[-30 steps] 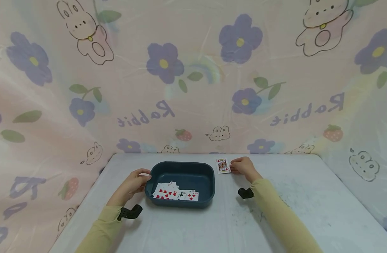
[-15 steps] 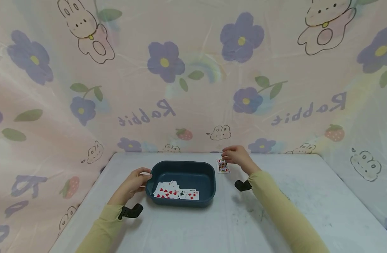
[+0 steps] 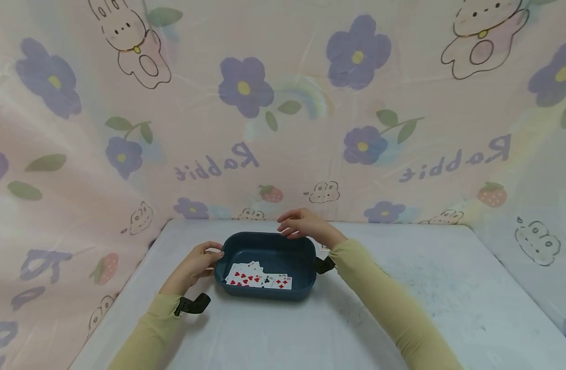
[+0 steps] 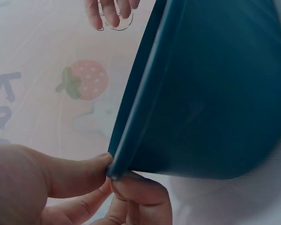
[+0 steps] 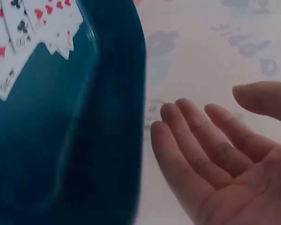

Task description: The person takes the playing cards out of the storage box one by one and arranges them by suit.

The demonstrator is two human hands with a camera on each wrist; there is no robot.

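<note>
A dark blue-green rectangular tub [image 3: 264, 294] stands on the white table, seen from below its rim in the left wrist view. Several playing cards [image 3: 252, 277], hearts, clubs and diamonds, lie face up and overlapping at its near left inside. My left hand [image 3: 192, 264] pinches the tub's left end, thumb [image 4: 79, 176] on the rim and curled fingers beneath. My right hand [image 3: 306, 226] hovers at the tub's far right rim, palm toward the tub and fingers loosely extended, with nothing in it. Behind the right wrist, a playing card [image 3: 323, 248] shows only in part.
The white table [image 3: 264, 339] runs up to a curtain [image 3: 292, 128] printed with flowers and rabbits, close behind the tub. Dark smudges [image 3: 357, 316] mark the table at the right. A black wrist camera [image 3: 324, 264] overlaps the tub's right edge.
My right hand has lifted from beside the face card and moved left over it to the tub's far rim. The left hand keeps its grip on the tub.
</note>
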